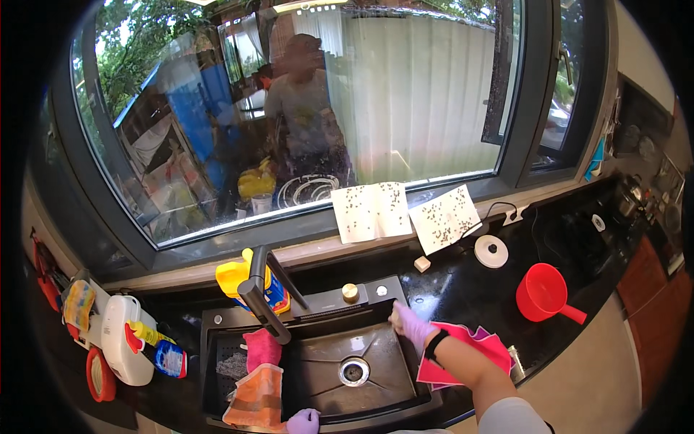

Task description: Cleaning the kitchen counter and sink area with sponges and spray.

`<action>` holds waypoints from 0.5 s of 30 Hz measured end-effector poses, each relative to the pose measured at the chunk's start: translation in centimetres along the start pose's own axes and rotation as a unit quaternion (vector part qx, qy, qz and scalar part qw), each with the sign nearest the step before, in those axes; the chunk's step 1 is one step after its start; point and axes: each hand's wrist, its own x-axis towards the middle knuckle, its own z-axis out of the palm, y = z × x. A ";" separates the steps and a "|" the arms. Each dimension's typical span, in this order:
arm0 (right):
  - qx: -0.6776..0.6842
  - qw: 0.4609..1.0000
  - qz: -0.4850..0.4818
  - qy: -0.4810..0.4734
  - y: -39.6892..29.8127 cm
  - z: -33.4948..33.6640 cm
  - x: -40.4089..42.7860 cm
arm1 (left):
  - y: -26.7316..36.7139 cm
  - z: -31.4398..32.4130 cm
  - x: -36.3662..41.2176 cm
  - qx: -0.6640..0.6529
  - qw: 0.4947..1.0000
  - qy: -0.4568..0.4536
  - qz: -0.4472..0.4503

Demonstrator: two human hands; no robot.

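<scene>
My right hand, in a thin purple glove, is at the right rim of the black sink; whether its fingers hold anything cannot be told. My left hand, gloved the same way, rests at the sink's front edge, closed, beside an orange cloth. A pink cloth and grey scouring mesh lie in the left part of the sink. The black faucet stands over the sink, whose round drain is bare. Pink and purple cloths lie under my right forearm.
A red dipper, a white lid and a small pale block sit on the right counter. Behind the faucet is a yellow-and-blue container. A spray bottle and a white container are at left. Two speckled sheets lean by the window.
</scene>
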 end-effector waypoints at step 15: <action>-0.402 0.851 -0.330 0.077 -5.0 8.4 -6.5 | -0.3 0.7 0.7 0.068 0.997 0.011 0.025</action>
